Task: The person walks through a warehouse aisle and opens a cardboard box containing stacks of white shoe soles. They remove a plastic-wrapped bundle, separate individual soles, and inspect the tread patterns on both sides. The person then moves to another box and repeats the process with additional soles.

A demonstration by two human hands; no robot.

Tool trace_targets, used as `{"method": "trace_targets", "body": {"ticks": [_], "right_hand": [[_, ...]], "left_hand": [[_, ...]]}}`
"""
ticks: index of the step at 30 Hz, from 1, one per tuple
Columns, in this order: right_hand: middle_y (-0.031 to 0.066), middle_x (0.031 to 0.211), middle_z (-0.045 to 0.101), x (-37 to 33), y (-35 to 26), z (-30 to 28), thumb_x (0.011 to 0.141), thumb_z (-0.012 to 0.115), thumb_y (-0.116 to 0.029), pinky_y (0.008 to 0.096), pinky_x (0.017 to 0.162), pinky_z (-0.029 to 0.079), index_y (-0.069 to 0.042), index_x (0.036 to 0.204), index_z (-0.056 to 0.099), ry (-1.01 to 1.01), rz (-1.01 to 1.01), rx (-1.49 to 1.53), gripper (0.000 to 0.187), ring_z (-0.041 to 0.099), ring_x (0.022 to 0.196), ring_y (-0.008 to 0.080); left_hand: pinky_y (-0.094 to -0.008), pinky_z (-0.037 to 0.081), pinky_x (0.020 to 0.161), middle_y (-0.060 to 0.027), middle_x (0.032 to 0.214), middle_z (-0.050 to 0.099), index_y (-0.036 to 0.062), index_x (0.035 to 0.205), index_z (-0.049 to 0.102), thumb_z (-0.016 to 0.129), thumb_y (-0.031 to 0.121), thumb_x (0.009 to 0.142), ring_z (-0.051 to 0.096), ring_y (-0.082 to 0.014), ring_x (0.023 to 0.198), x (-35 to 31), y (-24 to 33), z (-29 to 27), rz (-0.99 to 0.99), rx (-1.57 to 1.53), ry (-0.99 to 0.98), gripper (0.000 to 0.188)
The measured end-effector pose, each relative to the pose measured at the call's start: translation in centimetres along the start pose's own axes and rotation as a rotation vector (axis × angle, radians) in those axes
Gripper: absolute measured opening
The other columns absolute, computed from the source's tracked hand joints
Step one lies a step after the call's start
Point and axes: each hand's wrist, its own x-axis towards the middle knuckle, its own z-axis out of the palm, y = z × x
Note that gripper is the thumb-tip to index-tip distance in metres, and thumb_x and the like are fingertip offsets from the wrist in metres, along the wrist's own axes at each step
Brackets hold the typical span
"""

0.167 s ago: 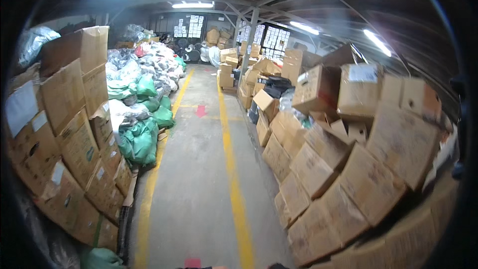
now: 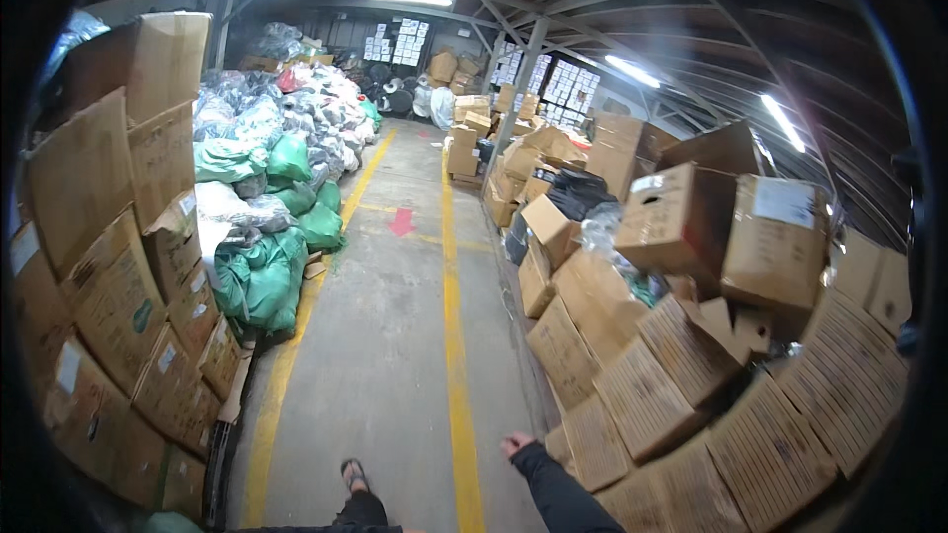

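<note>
Low in the view, right of the aisle's middle, my right hand (image 2: 516, 445) hangs over the grey floor at the end of a dark sleeve (image 2: 561, 490). Its fingers look loosely curled, small and slightly blurred, with nothing visible in them. The nearest things to it are stacked brown cardboard boxes (image 2: 592, 442) on the right, and a gap seems to separate hand and boxes. My left hand does not show. My foot in a sandal (image 2: 354, 475) is on the floor between two yellow lines.
A grey aisle (image 2: 395, 286) runs ahead between yellow lines (image 2: 453, 336), with a red floor arrow (image 2: 401, 223). Tall boxes (image 2: 109, 276) and green sacks (image 2: 267, 281) line the left. Tilted boxes (image 2: 681, 217) pile up on the right beside a post (image 2: 515, 89).
My right hand and sleeve have come into view at the lower right, and my sandalled foot has appeared. The piles look nearer and the view has tilted slightly.
</note>
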Motion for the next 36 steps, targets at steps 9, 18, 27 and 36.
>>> {"method": "trace_targets", "body": {"ticks": [9, 18, 27, 36], "right_hand": [[0.0088, 0.076, 0.064, 26.7, -3.6, 6.5, 0.095, 0.050, -0.025, 0.0359, 0.052, 0.048, -0.008, 0.084, 0.059, 0.017, 0.359, 0.097, 0.023, 0.059, 0.059, 0.0198], [0.0106, 0.084, 0.067, 56.5, -1.3, 9.0, 0.093, 0.049, -0.031, 0.0401, 0.065, 0.050, -0.009, 0.093, 0.063, -0.178, 0.741, -0.122, 0.026, 0.062, 0.072, 0.0233], [0.0104, 0.089, 0.070, 118.7, -17.9, 0.9, 0.090, 0.058, -0.033, 0.0387, 0.072, 0.052, -0.007, 0.104, 0.065, 0.088, 0.009, -0.210, 0.030, 0.064, 0.080, 0.0209], [0.0072, 0.080, 0.066, 150.0, -26.8, 9.3, 0.091, 0.059, -0.023, 0.0343, 0.070, 0.051, -0.008, 0.099, 0.067, 0.060, 0.063, 0.100, 0.019, 0.060, 0.073, 0.0154]], "left_hand": [[-0.0387, 0.029, 0.112, -0.0164, 0.141, 0.049, 0.0017, 0.138, 0.048, 0.049, 0.047, 0.098, 0.042, -0.0259, 0.132, 3.2, 9.1, -42.5, -0.090, -0.057, -0.147, 0.060], [-0.0407, 0.030, 0.112, -0.0189, 0.138, 0.051, 0.0008, 0.135, 0.050, 0.051, 0.047, 0.097, 0.043, -0.0291, 0.132, 10.2, 14.1, -81.1, -0.228, 0.010, -0.018, 0.060], [-0.0377, 0.034, 0.110, -0.0215, 0.132, 0.056, 0.0017, 0.130, 0.056, 0.046, 0.053, 0.097, 0.048, -0.0304, 0.127, 18.5, 27.3, -114.8, -0.240, 0.104, 0.014, 0.061], [-0.0416, 0.038, 0.105, -0.0199, 0.127, 0.059, 0.0017, 0.125, 0.059, 0.046, 0.049, 0.098, 0.052, -0.0330, 0.122, 20.6, 34.3, -155.1, -0.154, 0.194, 0.053, 0.056]]}}
